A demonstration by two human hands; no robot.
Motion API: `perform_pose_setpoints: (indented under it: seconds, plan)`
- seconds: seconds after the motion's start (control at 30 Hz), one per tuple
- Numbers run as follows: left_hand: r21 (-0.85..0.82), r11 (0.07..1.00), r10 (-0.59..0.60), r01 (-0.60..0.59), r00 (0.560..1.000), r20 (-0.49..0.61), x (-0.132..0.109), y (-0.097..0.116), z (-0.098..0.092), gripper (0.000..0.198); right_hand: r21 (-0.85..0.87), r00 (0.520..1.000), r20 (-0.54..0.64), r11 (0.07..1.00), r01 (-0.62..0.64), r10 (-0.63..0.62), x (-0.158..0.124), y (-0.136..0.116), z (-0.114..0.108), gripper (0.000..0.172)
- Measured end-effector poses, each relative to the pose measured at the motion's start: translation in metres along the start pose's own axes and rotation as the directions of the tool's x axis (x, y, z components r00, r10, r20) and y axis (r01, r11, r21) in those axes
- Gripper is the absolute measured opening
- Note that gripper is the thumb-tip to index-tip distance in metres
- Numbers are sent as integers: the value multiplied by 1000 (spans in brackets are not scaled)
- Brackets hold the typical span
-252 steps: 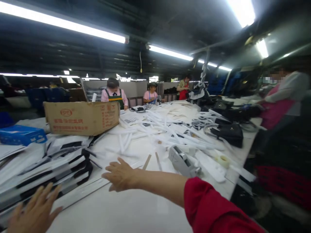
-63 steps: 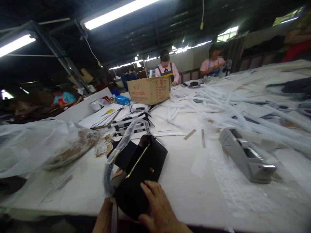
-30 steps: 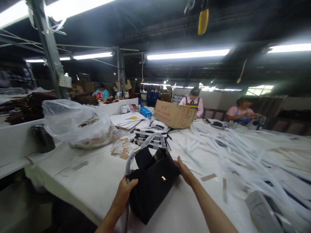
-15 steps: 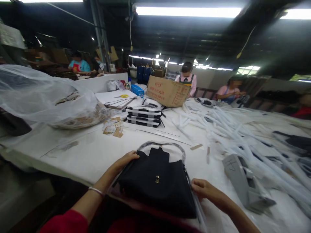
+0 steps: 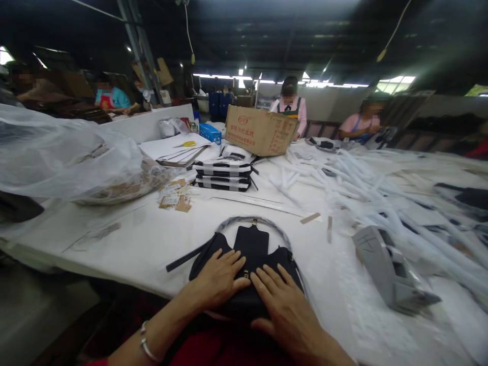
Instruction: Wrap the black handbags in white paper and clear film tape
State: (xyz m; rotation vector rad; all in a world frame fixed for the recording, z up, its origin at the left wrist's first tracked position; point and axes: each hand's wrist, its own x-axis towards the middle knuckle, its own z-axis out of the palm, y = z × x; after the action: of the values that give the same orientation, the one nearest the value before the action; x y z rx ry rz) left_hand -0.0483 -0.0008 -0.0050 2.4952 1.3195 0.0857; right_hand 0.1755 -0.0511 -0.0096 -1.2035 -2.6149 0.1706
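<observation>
A black handbag lies on the white table at its near edge, its flap pointing away from me. Its handle, wrapped in clear plastic, arches beyond the flap, and a black strap sticks out to the left. My left hand rests flat on the bag's front, left of the small gold clasp. On the other side of that clasp, my right hand presses flat with its fingers spread. Both hands are open. The lower part of the bag is partly hidden under them.
A grey tape dispenser stands at the right. Beyond the bag are stacked black-and-white bundles, brown tags and a cardboard box. A plastic bag sits at left, white strips at right. Several people work farther back.
Both hands have moved from the bag's side edges onto its front and now lie flat. The black strap now sticks out at the left.
</observation>
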Motion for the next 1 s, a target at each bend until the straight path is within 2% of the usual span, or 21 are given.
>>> perform_pose_setpoints:
  seconds: [0.07, 0.17, 0.27, 0.33, 0.4, 0.5, 0.67, 0.77, 0.87, 0.93, 1.0]
  plan:
    - [17, 1000, 1, -1, 999, 32, 9, -5, 3, 61, -12, 999, 38, 999, -34, 35, 6, 6, 4, 78]
    - [17, 1000, -22, 21, 998, 56, 33, -12, -5, 61, -28, 996, 62, 998, -56, 57, 20, 28, -5, 74]
    - [-88, 992, -91, 92, 996, 12, 54, -15, -14, 63, -3, 989, 110, 995, -95, 95, 31, 51, -17, 70]
    - [-178, 979, -101, 99, 995, -2, 60, -15, -15, 64, 59, 982, 163, 993, -106, 96, 31, 60, -21, 69]
    - [-242, 967, -74, 73, 997, 4, 58, -15, -12, 62, 111, 978, 192, 988, -105, 82, 26, 60, -20, 69]
    - [-292, 955, -41, 42, 999, 10, 52, -16, -7, 59, 102, 981, 170, 989, -111, 93, 19, 51, -13, 72]
    - [-238, 966, -93, 105, 994, 60, 56, -21, -7, 60, 69, 987, 120, 991, -118, 109, 26, 44, -9, 71]
    - [-125, 985, -107, 121, 987, 116, 63, -20, -11, 61, 123, 996, 45, 989, -82, 76, 23, 45, -19, 70]
    - [-27, 994, -102, 107, 983, 150, 69, -22, -13, 64, 188, 990, -124, 981, -43, 67, 6, 43, -33, 64]
    - [-6, 995, -95, 97, 985, 147, 75, -26, -16, 66, 215, 963, -236, 973, -78, 130, -14, 44, -39, 56]
    - [-2, 996, -84, 85, 985, 152, 82, -32, -19, 67, 234, 912, -335, 959, -161, 235, -40, 48, -40, 47]
